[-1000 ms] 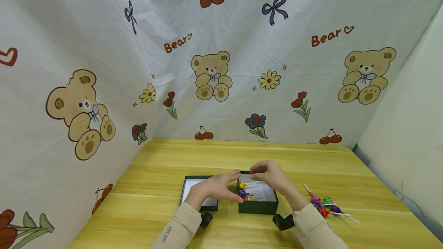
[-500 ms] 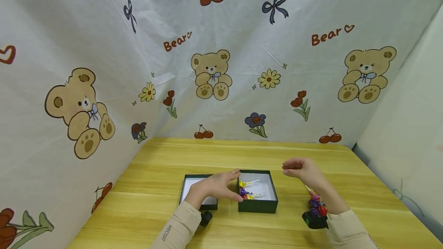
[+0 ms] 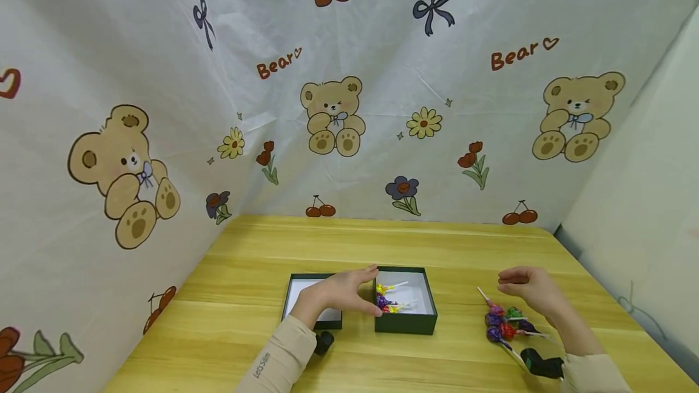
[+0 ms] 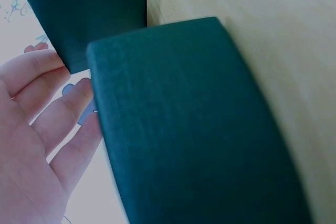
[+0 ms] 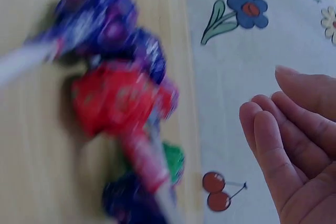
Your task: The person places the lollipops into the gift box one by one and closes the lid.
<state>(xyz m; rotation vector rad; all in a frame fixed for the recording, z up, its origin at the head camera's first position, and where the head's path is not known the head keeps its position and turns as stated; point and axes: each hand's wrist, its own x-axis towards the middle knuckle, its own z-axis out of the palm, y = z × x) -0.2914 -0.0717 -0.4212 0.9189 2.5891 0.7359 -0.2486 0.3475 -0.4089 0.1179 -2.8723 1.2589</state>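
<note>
A dark green box [image 3: 405, 324] with a white inside stands on the table, and several wrapped lollipops [image 3: 384, 301] lie along its left side. My left hand [image 3: 343, 293] rests at the box's left wall, thumb and fingers spread along it. In the left wrist view the fingers of the left hand [image 4: 47, 108] reach the green sides. Over at the right, my right hand [image 3: 532, 288] hovers beside a pile of lollipops [image 3: 508, 331] in purple, red, pink and green wrappers. Its fingers are loosely bent with nothing between them, as the right wrist view of the hand [image 5: 294, 145] shows.
Left of the box lies a shallow green-edged lid [image 3: 289, 296] with a white inside, partly covered by the left hand. The wooden table [image 3: 327, 241] ends at a hanging cloth [image 3: 377, 65] printed with bears. Black wrist cameras [image 3: 540, 364] sit below the hands.
My right hand has moved from above the box out to the right, to the lollipop pile. The left hand has stayed at the box's left wall.
</note>
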